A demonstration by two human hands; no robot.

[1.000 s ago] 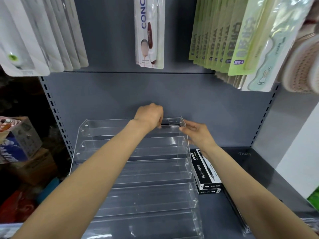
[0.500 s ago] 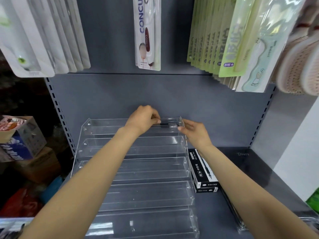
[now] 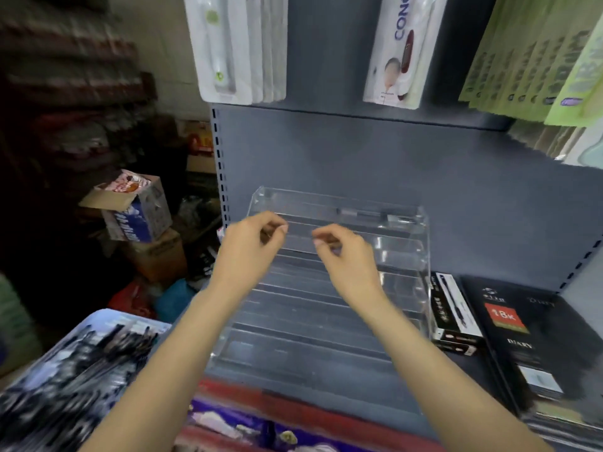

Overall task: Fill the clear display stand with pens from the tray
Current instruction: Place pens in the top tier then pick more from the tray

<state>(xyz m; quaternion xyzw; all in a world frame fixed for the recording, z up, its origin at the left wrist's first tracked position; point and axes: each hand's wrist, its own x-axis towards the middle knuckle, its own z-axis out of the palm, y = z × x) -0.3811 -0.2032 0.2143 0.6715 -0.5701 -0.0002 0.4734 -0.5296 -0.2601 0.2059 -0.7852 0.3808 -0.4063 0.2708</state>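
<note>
A clear tiered display stand [image 3: 404, 256] sits on the grey shelf. One dark pen [image 3: 368, 213] lies in its top tier, toward the right end. My left hand [image 3: 251, 252] and my right hand [image 3: 346, 256] hover side by side over the stand's middle tiers, fingers loosely curled with nothing in them. At the lower left, a pale blue tray [image 3: 107, 318] holds a heap of several dark pens [image 3: 75, 376], blurred by motion.
Black pen boxes [image 3: 453, 314] and black diary books [image 3: 522, 337] lie right of the stand. Hanging packets [image 3: 241, 47] crowd the panel above. Cardboard boxes [image 3: 137, 210] stack in the dark space at left. Colourful packaging [image 3: 248, 422] fills the bottom edge.
Both hands let go of the pen in the top tier and drew back toward me. The view swung left and down, bringing the tray of pens into sight.
</note>
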